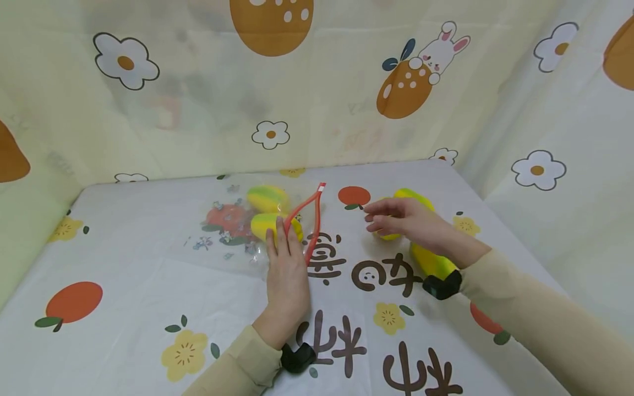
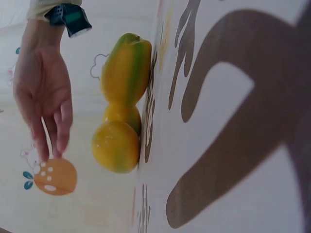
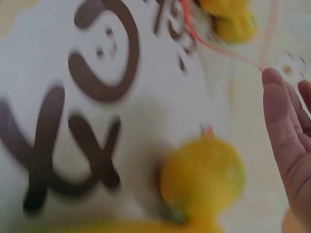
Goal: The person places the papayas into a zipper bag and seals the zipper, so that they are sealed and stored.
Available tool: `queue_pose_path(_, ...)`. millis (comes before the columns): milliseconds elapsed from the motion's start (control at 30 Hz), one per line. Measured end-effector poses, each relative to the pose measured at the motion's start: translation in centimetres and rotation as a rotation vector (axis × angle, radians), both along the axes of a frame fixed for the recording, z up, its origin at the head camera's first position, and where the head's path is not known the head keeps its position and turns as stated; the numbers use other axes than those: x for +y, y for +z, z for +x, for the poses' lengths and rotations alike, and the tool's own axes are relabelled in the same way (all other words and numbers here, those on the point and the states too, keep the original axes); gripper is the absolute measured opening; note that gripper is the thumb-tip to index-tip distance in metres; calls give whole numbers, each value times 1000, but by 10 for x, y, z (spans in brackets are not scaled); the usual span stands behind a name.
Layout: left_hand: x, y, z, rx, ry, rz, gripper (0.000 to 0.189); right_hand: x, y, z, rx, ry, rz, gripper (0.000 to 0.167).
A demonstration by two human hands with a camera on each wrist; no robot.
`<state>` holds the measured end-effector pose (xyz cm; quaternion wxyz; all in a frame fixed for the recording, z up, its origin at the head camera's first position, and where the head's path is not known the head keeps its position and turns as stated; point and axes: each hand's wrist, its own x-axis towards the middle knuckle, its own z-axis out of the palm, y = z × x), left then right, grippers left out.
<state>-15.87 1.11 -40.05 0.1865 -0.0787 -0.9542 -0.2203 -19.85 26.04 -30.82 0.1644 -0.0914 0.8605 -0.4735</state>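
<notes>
The backdrop (image 1: pixel 198 93), printed with flowers and a rabbit, spreads behind the worktop (image 1: pixel 124 242) in the head view, the only one that takes in the whole layout. Left of centre on its patterned cloth lies a clear plastic bag (image 1: pixel 242 256) with two yellow-green fruits inside, the rear fruit (image 1: pixel 267 198) and the front fruit (image 1: pixel 264 224). The right hand (image 1: pixel 416 223) reaches over three more fruits at the right; its grip is apart, fingers loosely extended. The left hand (image 1: pixel 287 275) rests at the bag's mouth, its grip also apart, straight fingers over the front fruit; whether they lie inside or outside the film cannot be told, and its thumb is hidden. From above, the right hand and arm partly cover the far fruit (image 1: pixel 413 195), the middle fruit (image 1: pixel 388 236) and the near fruit (image 1: pixel 433 264); the left wrist view shows those three grouped on the cloth and the right hand's palm well apart from them. The right wrist view is blurred: one loose fruit shows whole, another is cut by the bottom edge, the bagged pair by the top. Smallest are the dark wristband (image 1: pixel 442 286) at the right cuff and the bag's red edging (image 1: pixel 316 220), parted into a loop.
</notes>
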Motion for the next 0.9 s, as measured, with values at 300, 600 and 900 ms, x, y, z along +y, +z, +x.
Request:
queue_pose_path(300, 0, 0, 0, -33, 1, 0, 73, 86, 18, 23, 151, -163, 131, 47)
queue_pose_path(600, 1, 0, 0, 12, 8, -27, 70, 127, -4, 45, 243, -273, 207, 47)
queue_pose_path(900, 0, 3, 1, 16, 14, 5, 70, 121, -14, 41, 172, -223, 348, 54)
